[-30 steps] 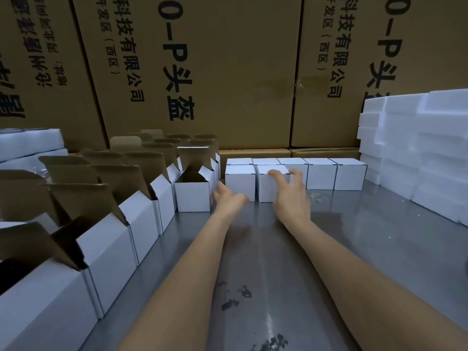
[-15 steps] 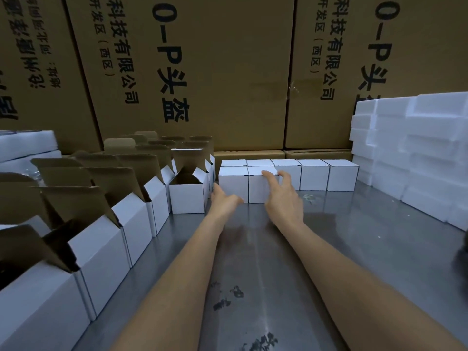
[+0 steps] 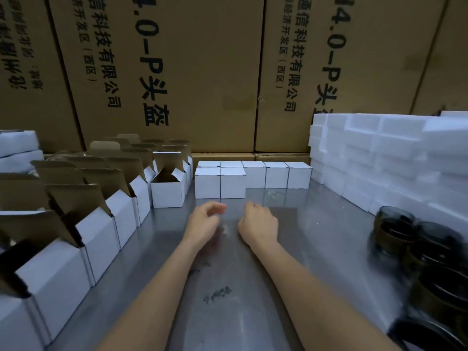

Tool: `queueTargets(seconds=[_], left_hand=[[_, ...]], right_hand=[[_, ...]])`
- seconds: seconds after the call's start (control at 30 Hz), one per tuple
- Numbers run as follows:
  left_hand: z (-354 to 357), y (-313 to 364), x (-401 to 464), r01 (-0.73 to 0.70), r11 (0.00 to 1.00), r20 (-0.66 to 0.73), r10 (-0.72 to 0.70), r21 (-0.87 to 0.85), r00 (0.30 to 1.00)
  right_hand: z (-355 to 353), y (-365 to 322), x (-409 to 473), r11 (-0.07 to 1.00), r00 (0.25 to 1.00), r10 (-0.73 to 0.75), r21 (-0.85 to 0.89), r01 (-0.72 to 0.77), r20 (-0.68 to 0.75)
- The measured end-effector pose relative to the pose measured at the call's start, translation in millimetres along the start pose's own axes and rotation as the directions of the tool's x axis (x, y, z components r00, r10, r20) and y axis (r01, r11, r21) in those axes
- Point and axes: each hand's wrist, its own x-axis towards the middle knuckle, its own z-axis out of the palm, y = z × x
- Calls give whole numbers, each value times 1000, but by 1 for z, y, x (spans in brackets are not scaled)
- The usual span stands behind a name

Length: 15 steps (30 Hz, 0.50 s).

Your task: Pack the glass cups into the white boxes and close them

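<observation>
I see both hands above the metal surface, just short of the closed white boxes. Left hand and right hand: fingers loosely curled, each grip empty. Open white boxes line the left; dark glass cups cluster at right, blurred.

A bare metal table serves as the work surface, scuffed with dark marks near its middle. Tall brown cartons printed with black characters rise along the table's far edge. On the table's right side, against those cartons, sits a stack of white foam blocks. More white foam lies at the table's far left.
</observation>
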Motion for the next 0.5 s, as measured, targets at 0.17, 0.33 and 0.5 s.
queueTargets(seconds=[0.17, 0.33, 0.5], left_hand=[[-8, 15, -54, -41, 997, -13, 40, -61, 999], [-17, 31, -102, -39, 990, -39, 34, -135, 999], [-24, 43, -140, -17, 986, -43, 10, -166, 999]], right_hand=[[-21, 4, -51, 1000, 1000, -7, -5, 7, -12], [-37, 7, -94, 1000, 999, -8, 0, 8, -36], [-49, 10, -122, 996, 999, -47, -76, 45, -16]])
